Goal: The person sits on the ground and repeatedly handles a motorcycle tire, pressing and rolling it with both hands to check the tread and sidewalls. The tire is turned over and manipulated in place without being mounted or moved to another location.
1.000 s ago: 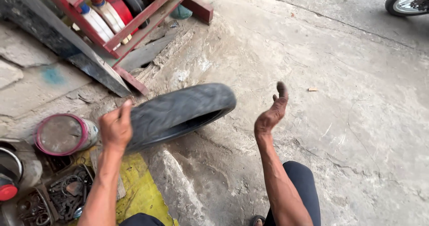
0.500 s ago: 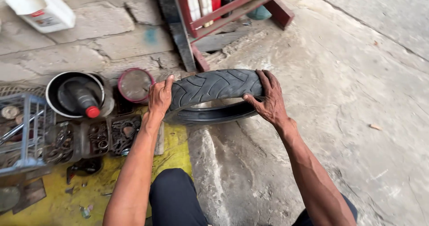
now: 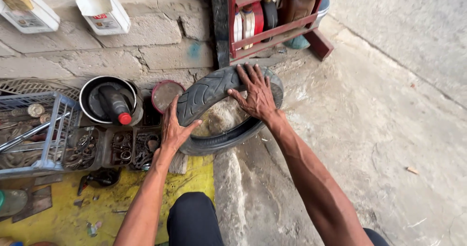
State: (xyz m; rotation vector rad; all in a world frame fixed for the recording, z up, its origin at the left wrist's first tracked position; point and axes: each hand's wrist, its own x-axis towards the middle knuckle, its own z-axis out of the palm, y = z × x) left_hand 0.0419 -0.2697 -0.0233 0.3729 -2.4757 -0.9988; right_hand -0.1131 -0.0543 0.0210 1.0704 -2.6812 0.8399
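A black motorcycle tyre (image 3: 204, 93) stands tilted on the concrete ground in front of me, its open middle facing up. My left hand (image 3: 173, 128) presses flat against its left tread, fingers spread. My right hand (image 3: 255, 93) lies palm-down over the top right of the tyre, fingers spread across the tread and inner rim. Both hands rest on the tyre without curling around it.
Left of the tyre stand a round tin (image 3: 165, 94), a metal pot (image 3: 92, 100) with a red-capped bottle (image 3: 116, 106), trays of small metal parts (image 3: 121, 149) and a grey wire basket (image 3: 53, 129). A red shelf (image 3: 272, 29) with bottles stands behind. My knee (image 3: 192, 219) is below.
The tyre has come nearer and tilted more upright. My right hand slid from the tyre's right end onto its top; my left hand stays on the left tread.
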